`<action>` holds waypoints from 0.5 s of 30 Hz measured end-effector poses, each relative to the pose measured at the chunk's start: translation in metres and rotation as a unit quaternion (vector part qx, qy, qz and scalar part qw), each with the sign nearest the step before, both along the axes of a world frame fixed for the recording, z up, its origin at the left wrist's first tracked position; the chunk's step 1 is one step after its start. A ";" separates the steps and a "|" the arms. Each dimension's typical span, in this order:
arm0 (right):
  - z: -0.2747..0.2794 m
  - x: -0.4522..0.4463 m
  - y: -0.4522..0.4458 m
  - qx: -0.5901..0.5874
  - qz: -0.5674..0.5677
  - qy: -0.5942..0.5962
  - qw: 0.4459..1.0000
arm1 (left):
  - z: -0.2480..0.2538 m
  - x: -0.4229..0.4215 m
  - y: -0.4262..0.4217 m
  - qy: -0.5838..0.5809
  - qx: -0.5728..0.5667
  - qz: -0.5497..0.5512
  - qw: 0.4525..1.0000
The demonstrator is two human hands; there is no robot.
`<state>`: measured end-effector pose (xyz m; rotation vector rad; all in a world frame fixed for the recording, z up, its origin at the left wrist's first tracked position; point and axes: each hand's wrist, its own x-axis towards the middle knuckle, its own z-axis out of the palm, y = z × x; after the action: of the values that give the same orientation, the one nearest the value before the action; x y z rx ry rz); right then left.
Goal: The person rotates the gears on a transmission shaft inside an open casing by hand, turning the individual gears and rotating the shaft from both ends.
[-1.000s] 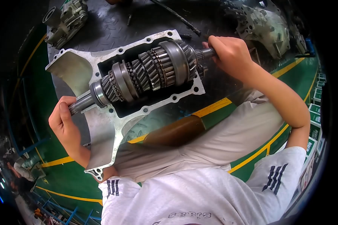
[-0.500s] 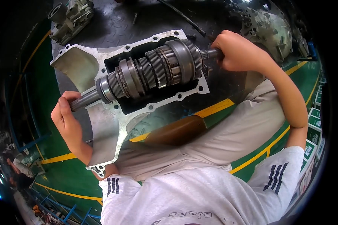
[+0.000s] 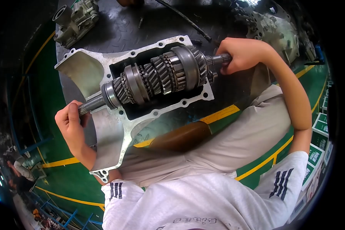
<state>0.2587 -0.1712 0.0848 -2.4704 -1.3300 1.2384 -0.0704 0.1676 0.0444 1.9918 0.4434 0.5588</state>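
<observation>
Gear shaft assembly (image 3: 157,79), one: lying lengthwise over the opening of the housing (image 3: 170,108). Left hand (image 3: 71,124): thumb and fingers clamped on the splined shaft end, at the housing's flared end. Right hand (image 3: 246,53): clamped on the opposite shaft end, outside the housing. Rod (image 3: 186,22): beyond the housing's far edge.

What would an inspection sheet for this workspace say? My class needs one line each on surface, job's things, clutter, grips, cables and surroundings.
Surface: dark, patterned table.
Job's things: gear shaft lies along the opening of the housing; whether fully seated, cannot tell.
Clutter: rod and pin beyond the housing; left casting and right casting farther out.
Grips: left grip and right grip hold opposite ends of the gear shaft.
Cables: nothing seen.
Surroundings: green floor, yellow lines, boxes at right.
</observation>
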 end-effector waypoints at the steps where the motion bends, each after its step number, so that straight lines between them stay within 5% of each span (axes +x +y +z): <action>1: 0.000 0.003 0.003 -0.027 0.006 0.034 0.999 | 0.002 -0.001 0.002 0.025 -0.006 -0.017 1.000; 5: 0.003 0.012 0.014 -0.133 0.002 0.145 0.980 | 0.000 -0.001 0.002 -0.007 -0.015 -0.032 0.999; 9: -0.003 0.005 0.009 -0.147 -0.039 0.126 0.980 | 0.010 -0.006 0.003 0.024 0.017 -0.064 0.997; 12: -0.022 -0.019 -0.016 0.189 -0.009 -0.159 0.969 | 0.018 -0.003 -0.007 0.028 0.047 -0.050 0.997; 15: -0.034 -0.024 -0.020 0.196 -0.003 -0.244 0.950 | 0.020 -0.004 -0.011 0.005 0.104 -0.046 0.993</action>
<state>0.2345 -0.1915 0.0508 -2.5495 -1.4814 0.3031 -0.0747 0.1562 0.0646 2.2029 0.3071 0.5542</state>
